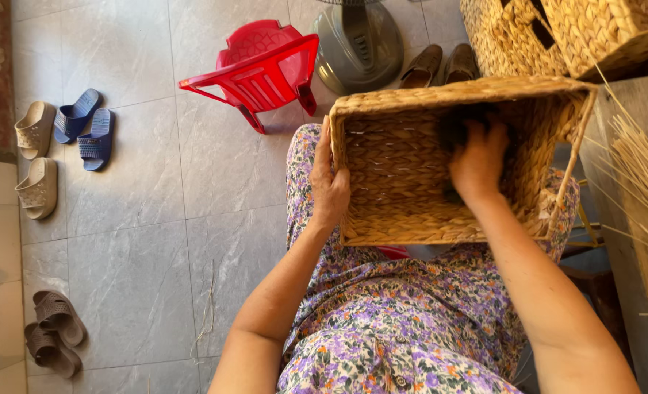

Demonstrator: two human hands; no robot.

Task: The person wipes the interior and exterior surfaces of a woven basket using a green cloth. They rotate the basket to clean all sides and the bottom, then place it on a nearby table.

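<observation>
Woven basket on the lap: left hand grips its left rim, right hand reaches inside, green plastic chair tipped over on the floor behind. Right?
Nearly. In the head view the tipped chair is red, not green. The rest holds: the left hand grips the left rim of the woven basket, and the right hand reaches inside.

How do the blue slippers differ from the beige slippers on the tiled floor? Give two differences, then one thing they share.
The blue slippers lie close together as a pair, while the beige slippers lie apart, one above the other. The blue slippers have ribbed straps; the beige slippers have straps with small holes. The blue slippers lie nearer the red plastic chair than the beige ones. Both pairs are open-toed slides, unworn.
</observation>
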